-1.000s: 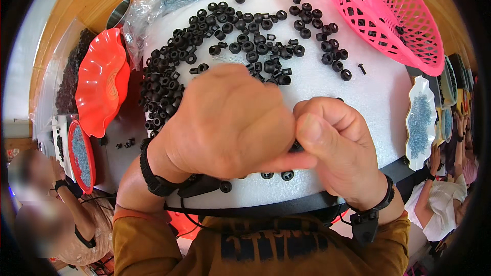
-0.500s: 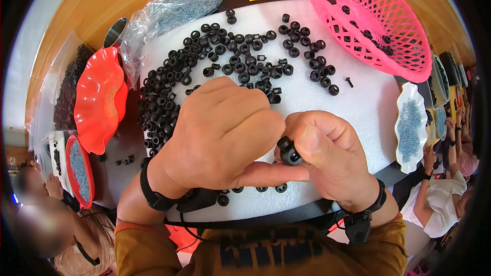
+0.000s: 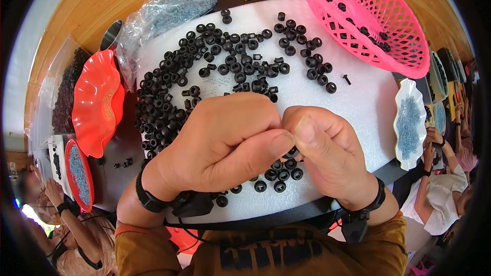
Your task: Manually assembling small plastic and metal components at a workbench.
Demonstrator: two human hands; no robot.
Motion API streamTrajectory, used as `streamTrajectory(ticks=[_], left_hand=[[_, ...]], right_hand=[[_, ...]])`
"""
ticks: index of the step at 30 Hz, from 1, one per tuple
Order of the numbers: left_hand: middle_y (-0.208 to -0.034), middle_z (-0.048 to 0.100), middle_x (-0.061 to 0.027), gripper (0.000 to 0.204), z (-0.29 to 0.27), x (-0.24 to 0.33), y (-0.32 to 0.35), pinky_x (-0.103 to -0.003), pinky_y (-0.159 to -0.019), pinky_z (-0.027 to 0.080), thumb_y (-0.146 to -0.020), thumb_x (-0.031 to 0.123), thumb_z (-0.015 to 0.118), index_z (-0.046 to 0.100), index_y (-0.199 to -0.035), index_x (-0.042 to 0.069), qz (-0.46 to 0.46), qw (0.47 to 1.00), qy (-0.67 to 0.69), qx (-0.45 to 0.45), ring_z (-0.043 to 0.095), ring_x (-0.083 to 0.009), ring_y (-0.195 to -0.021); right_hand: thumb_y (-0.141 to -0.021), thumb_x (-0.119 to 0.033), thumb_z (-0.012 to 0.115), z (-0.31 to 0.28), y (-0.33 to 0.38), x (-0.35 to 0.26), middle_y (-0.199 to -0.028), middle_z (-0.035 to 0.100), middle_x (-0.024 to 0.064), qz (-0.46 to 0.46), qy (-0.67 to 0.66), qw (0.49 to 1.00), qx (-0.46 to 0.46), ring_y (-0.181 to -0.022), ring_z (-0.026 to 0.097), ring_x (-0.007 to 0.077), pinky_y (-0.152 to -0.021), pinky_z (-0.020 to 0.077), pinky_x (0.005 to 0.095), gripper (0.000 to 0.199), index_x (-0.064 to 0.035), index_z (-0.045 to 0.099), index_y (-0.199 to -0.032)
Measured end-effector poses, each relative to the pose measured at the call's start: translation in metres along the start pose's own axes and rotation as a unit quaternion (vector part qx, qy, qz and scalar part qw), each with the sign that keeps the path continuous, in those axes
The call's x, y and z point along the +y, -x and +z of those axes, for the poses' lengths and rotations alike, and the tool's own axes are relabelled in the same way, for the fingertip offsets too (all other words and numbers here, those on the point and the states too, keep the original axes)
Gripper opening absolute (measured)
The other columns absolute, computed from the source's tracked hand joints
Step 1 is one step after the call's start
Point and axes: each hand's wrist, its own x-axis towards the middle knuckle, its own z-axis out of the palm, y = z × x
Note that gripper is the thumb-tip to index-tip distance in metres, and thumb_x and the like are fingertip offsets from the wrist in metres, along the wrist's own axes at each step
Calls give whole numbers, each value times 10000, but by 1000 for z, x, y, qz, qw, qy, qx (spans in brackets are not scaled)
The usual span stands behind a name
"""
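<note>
Both hands stay pressed together at lower centre: left hand and right hand now pinch-grip one black ring, partly hidden; assembling continues.

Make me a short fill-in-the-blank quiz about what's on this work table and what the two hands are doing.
1. The left hand and right hand pinch one small black ring ____ them.
2. The loose rings lie on a ____ foam pad.
3. The mesh basket at the upper right is ____.
4. The wavy dish left of the pad is ____.

Missing words: between; white; pink; red
</note>
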Motion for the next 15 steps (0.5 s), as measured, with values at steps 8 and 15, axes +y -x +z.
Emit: streamTrajectory(ticks=[8,15], left_hand=[[-574,477,-73,143,0,2,1,-319,-471,366,-815,72,547,532,-681,26,-11,999,16,43,467,-240,-507],[-557,451,-66,154,8,4,3,-326,-453,348,-824,63,539,519,-676,24,-12,998,21,61,440,-236,-490]], right_hand=[[-958,-251,439,6,2,-3,-673,375,-77,28,-20,999,-2,-618,312,11,-537,294,171,265,-54,527,-804],[-933,-180,483,0,2,-3,-688,471,-3,-80,142,987,-16,-621,419,63,-546,359,213,198,-9,551,-859]])
